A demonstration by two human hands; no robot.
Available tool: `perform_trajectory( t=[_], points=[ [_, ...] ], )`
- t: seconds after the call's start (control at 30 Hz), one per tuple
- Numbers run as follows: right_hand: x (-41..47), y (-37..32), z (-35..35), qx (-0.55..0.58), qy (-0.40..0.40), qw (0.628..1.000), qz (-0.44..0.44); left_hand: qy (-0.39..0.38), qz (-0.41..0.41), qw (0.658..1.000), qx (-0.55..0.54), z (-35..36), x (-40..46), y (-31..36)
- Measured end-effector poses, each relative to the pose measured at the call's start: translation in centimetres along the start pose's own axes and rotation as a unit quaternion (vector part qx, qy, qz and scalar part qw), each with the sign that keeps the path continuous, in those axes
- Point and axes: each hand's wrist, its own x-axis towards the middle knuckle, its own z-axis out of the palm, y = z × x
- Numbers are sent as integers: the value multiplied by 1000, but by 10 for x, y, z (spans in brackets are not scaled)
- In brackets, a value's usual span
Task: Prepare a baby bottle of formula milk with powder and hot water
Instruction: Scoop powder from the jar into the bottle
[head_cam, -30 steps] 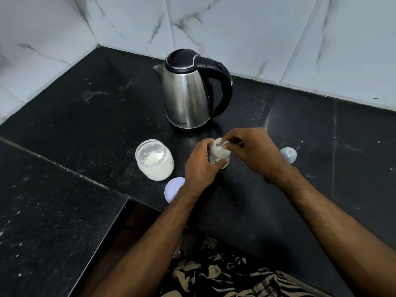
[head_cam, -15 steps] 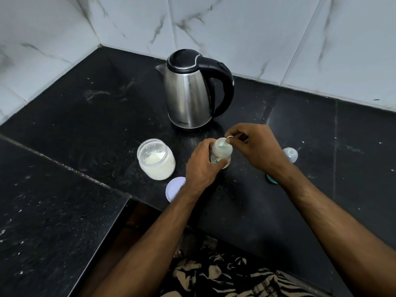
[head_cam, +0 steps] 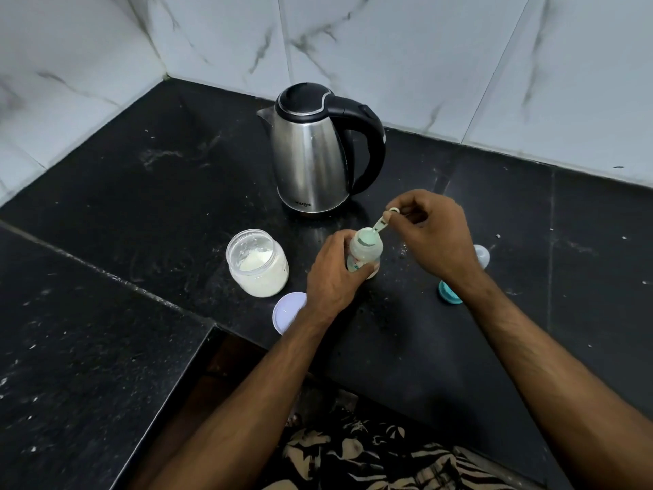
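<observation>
So the left hand [head_cam: 334, 274] gripped the bottle [head_cam: 365, 254] upright on the counter [head_cam: 141, 192], while the right hand [head_cam: 436, 238] pinched a scoop [head_cam: 381, 224] by its handle, bowl dipped into the bottle's mouth. Left of that hand sat the open powder jar [head_cam: 258, 265] and its lid [head_cam: 288, 313]; the kettle [head_cam: 314, 153] stood just beyond both hands.

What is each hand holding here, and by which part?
Left hand holds the bottle by its body; right hand pinches the scoop by its handle.
</observation>
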Motion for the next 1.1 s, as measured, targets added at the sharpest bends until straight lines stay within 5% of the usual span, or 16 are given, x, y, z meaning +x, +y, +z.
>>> perform_trajectory(
  t=[0.33, 0.73, 0.93, 1.1],
  points=[
    [-1, -3, -1, 207, 35, 973, 93, 6, -20, 999, -28, -12, -18, -5],
    [10, -58, 88, 269, -84, 954, 107, 83, -15, 995, -54, -51, -64, -27],
    [13, -69, 139, 96, -113, 989, 16, 91, -33, 993, -64, -60, -72, -31],
    [4, -72, 153, -42, -182, 982, -22, 94, -51, 994, -34, -61, -73, -38]
  ],
)
